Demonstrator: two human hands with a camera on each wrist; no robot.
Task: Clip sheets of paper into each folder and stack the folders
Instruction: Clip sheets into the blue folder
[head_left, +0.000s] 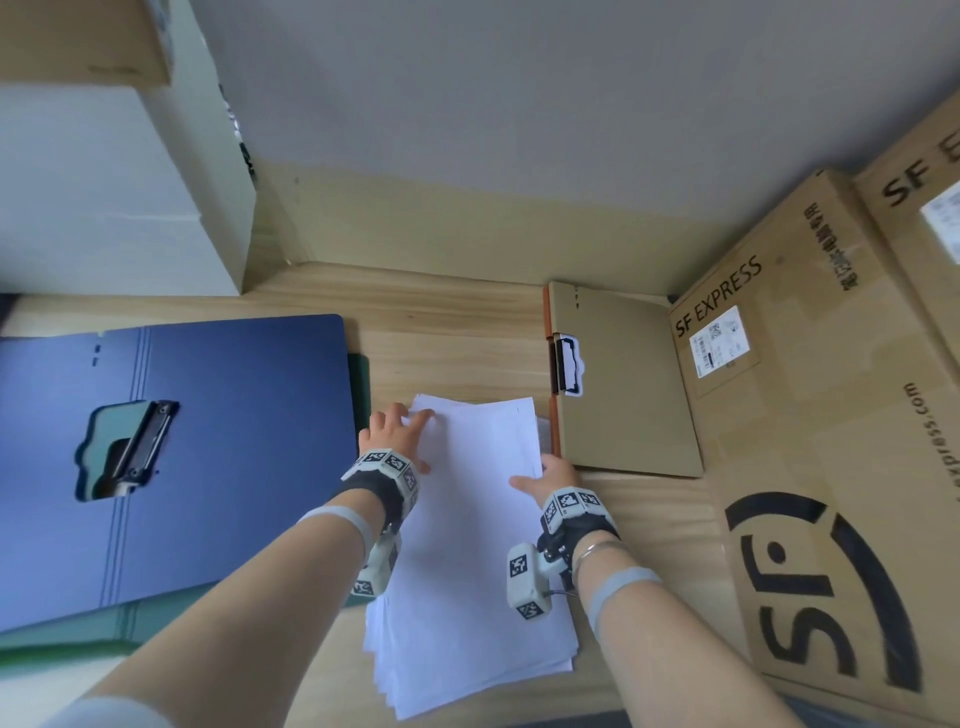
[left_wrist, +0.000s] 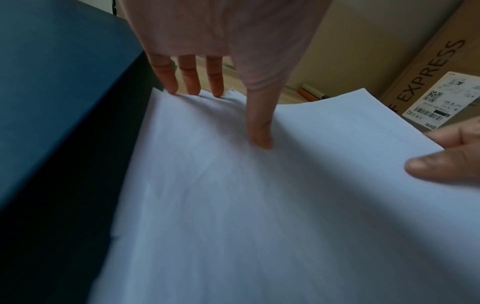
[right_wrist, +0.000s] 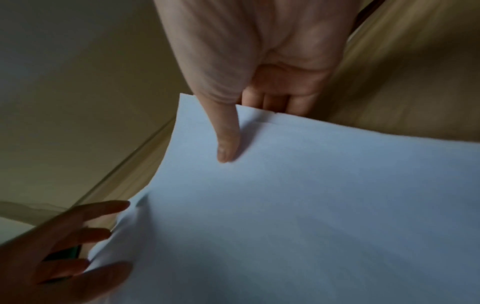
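Paper (head_left: 467, 519) stack sits at centre frame on the desk (head_left: 467, 332), top sheets lifted at the far end. I see my left hand (head_left: 397, 434) reaching in from lower left, fingers (left_wrist: 192, 82) straight and slightly spread on the far left corner, thumb (left_wrist: 259, 127) pressing the sheet flat. My right hand (head_left: 553, 478) comes from lower right and pinches the right edge, thumb (right_wrist: 228, 139) on top, fingers (right_wrist: 270, 100) curled beneath. Blue folder (head_left: 208, 441) lies open at left frame, tan folder (head_left: 623, 384) at right of centre, beside a box (head_left: 831, 415).
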